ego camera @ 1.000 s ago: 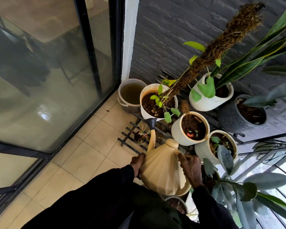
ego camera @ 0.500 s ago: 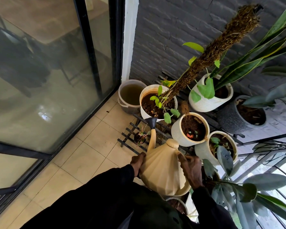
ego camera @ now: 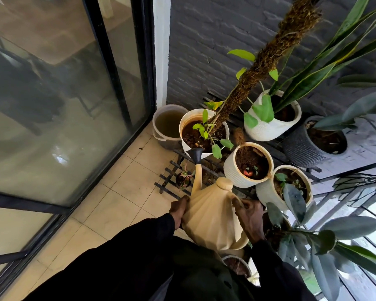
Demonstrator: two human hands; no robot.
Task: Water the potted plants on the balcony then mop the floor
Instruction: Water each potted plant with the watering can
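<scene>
I hold a cream ribbed watering can (ego camera: 211,216) in front of me. Its black spout tip (ego camera: 195,154) reaches the near rim of a white pot (ego camera: 183,135) with dark soil and a moss pole. My left hand (ego camera: 179,209) presses against the can's left side. My right hand (ego camera: 249,218) grips the handle on its right side. Two more white ribbed pots (ego camera: 232,170) (ego camera: 264,193) stand to the right of the spout. No stream of water is visible.
A grey bucket (ego camera: 159,135) of murky water sits in the corner by the sliding glass door (ego camera: 52,105). Further pots (ego camera: 269,129) (ego camera: 300,148) stand on a black slatted rack (ego camera: 167,183) against the dark brick wall. Large leaves (ego camera: 326,237) crowd the right. Beige tiles (ego camera: 117,203) lie at left.
The view has shifted very slightly; the can and both hands keep the same hold and place.
</scene>
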